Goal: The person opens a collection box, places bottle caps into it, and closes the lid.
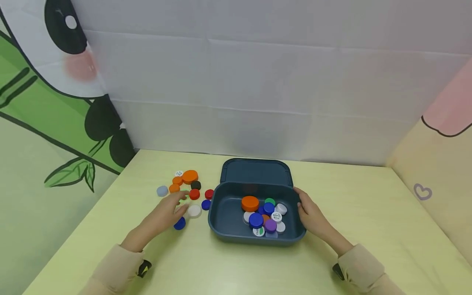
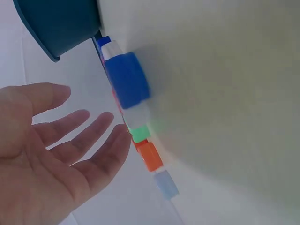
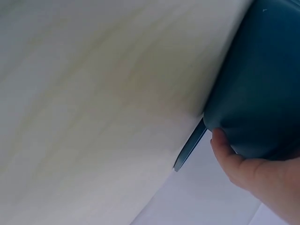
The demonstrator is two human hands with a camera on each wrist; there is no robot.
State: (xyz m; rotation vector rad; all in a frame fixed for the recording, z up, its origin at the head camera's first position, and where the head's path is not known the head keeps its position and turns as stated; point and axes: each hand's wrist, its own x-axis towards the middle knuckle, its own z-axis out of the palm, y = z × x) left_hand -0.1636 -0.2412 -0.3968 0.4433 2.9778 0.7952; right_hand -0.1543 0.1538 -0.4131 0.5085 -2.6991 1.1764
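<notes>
A small staged recording booth is shown rather than a lived-in room. A pale yellow-green table (image 1: 368, 213) is closed in on three sides by hung fabric: a creased white backdrop (image 1: 258, 82) at the rear, a cartoon panda-and-bamboo cloth (image 1: 44, 102) on the left, and a cream cloth with a pink shape and a small heart outline (image 1: 422, 191) on the right. No furniture, windows or household fittings are seen. Only sorting props are laid out: a dark blue box (image 1: 225, 223) with its lid open and scattered coloured bottle caps (image 1: 189, 176), which suggests a data-collection or demonstration set-up.
</notes>
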